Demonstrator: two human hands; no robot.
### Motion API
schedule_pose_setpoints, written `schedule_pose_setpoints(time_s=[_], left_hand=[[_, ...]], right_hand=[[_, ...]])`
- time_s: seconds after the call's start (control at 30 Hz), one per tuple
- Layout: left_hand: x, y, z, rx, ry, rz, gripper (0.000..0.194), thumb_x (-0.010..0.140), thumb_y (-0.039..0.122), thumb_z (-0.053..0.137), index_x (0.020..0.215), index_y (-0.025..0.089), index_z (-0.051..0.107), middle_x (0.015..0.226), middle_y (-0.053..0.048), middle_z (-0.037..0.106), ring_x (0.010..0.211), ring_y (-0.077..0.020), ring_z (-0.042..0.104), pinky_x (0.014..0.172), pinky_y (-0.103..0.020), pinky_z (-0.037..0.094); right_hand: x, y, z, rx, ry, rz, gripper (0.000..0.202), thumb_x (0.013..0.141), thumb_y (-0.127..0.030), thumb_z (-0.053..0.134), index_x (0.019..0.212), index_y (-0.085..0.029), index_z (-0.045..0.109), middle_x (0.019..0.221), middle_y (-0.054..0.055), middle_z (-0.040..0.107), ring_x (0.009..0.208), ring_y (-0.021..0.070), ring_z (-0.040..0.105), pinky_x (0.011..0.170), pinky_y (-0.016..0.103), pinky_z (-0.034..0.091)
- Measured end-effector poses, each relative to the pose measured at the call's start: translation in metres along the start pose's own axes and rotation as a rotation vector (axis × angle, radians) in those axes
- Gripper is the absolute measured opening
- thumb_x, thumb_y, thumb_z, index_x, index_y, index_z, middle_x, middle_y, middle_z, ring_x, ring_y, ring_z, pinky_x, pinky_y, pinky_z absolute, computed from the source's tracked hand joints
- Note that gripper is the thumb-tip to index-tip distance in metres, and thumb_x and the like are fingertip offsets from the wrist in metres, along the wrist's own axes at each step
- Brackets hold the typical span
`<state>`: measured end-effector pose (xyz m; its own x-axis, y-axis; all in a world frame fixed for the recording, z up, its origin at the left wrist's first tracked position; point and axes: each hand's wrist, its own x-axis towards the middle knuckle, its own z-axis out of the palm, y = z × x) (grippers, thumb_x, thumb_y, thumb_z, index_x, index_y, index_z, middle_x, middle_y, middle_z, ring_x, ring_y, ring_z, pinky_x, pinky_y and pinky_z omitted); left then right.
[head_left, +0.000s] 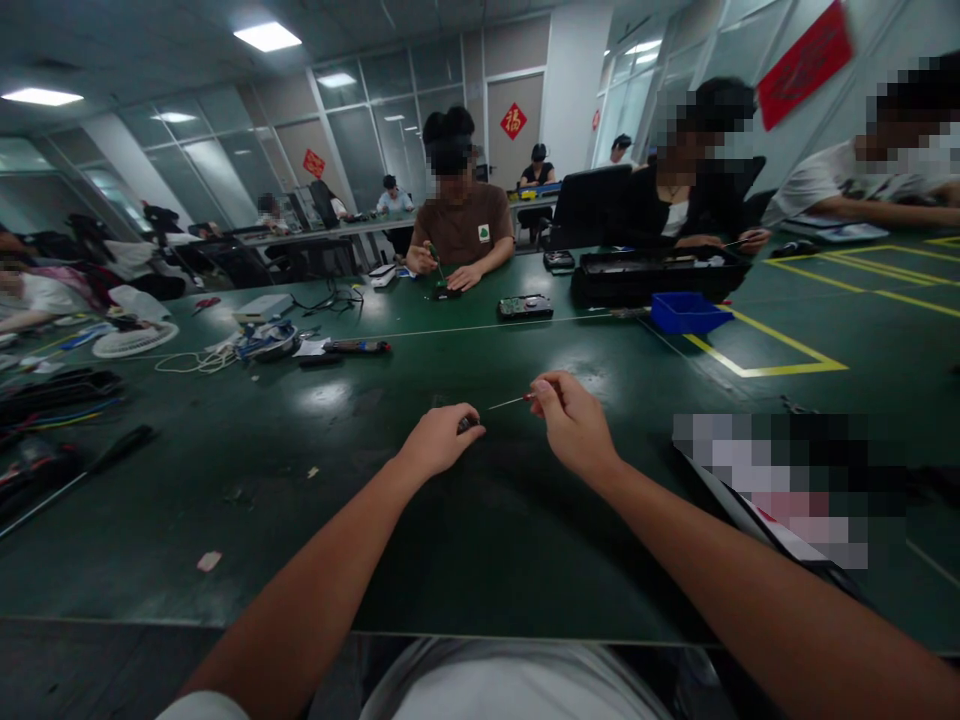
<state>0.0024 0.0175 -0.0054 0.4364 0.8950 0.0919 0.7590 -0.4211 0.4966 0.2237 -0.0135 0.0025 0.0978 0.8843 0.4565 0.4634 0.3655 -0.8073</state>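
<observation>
My left hand [442, 440] is closed around a small dark object [466, 425] just above the green table [525, 560]; the fingers cover most of it. To its right, my right hand [574, 420] pinches a thin screwdriver [511, 402] with a red part near the fingers. Its metal shaft points left toward the dark object, and a small gap separates the tip from my left hand.
A circuit-board device [525, 306] and a blue bin [686, 313] stand farther back. Cables [262, 342] and a screwdriver-like tool [358, 347] lie at the left. A co-worker [461, 220] works opposite. A blurred-out flat item [780, 500] lies at the right.
</observation>
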Motion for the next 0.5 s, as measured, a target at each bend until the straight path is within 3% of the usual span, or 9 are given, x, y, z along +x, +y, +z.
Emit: schedule_pose_setpoints(time_s=[0.2, 0.37, 0.5], left_hand=[[0.000, -0.014, -0.022, -0.482, 0.092, -0.198, 0.026, 0.086, 0.037, 0.069, 0.104, 0.019, 0.074, 0.094, -0.007, 0.073, 0.059, -0.0125, 0.061, 0.061, -0.027, 0.046], [0.003, -0.036, -0.048, -0.926, 0.372, -0.364, 0.026, 0.085, 0.033, 0.069, 0.106, 0.017, 0.073, 0.099, -0.009, 0.071, 0.058, -0.0094, 0.059, 0.044, -0.019, 0.032], [-0.003, -0.069, -0.072, -1.162, 0.589, -0.473, 0.017, 0.091, 0.028, 0.061, 0.101, 0.016, 0.069, 0.083, -0.004, 0.064, 0.053, -0.0082, 0.055, 0.041, -0.017, 0.033]], right_hand=[[0.001, 0.001, 0.001, 0.010, -0.030, -0.003, 0.027, 0.100, -0.042, 0.044, 0.093, -0.022, 0.061, 0.072, 0.002, 0.066, 0.067, 0.0192, 0.063, 0.063, 0.032, 0.044], [0.001, -0.001, 0.002, 0.016, -0.018, 0.019, 0.026, 0.099, -0.042, 0.045, 0.091, -0.022, 0.060, 0.072, 0.002, 0.066, 0.068, 0.0200, 0.063, 0.066, 0.032, 0.044], [0.000, 0.002, 0.004, 0.028, -0.042, 0.043, 0.027, 0.099, -0.042, 0.045, 0.091, -0.023, 0.061, 0.072, 0.002, 0.067, 0.067, 0.0198, 0.063, 0.063, 0.032, 0.043]])
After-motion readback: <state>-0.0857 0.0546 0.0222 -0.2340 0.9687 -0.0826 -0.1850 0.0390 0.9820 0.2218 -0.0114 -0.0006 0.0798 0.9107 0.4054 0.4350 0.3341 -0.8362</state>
